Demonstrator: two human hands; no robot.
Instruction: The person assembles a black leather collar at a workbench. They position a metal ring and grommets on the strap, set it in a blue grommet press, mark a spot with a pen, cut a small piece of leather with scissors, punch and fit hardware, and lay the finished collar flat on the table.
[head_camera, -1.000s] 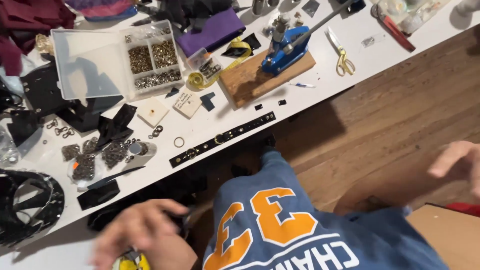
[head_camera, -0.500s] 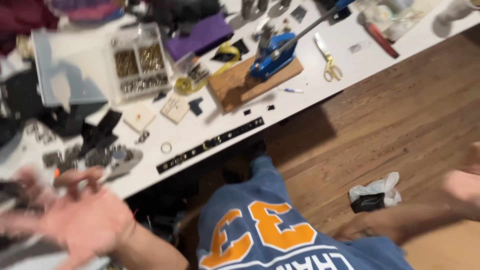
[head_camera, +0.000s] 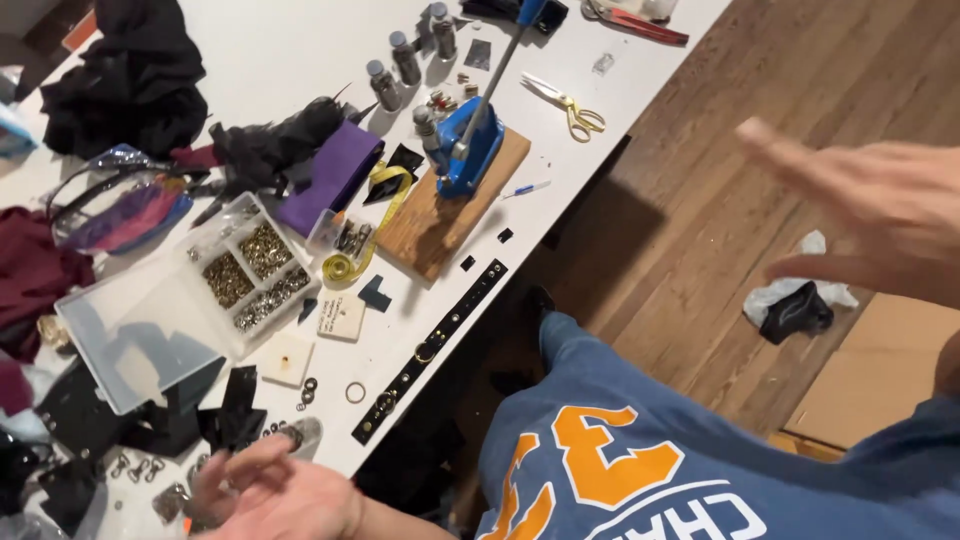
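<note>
Hands are both open and hold nothing: left hand (head_camera: 275, 495) hovers palm-up just before the studded black strap (head_camera: 430, 350), right hand (head_camera: 880, 215) spreads well apart from it.

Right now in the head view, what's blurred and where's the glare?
Head view: both hands smear with motion, the right hand most, the left hand at its fingertips; the blue press and scissors stay sharp; mild glare whitens the table at the top; soft shadows trail the press.
</note>
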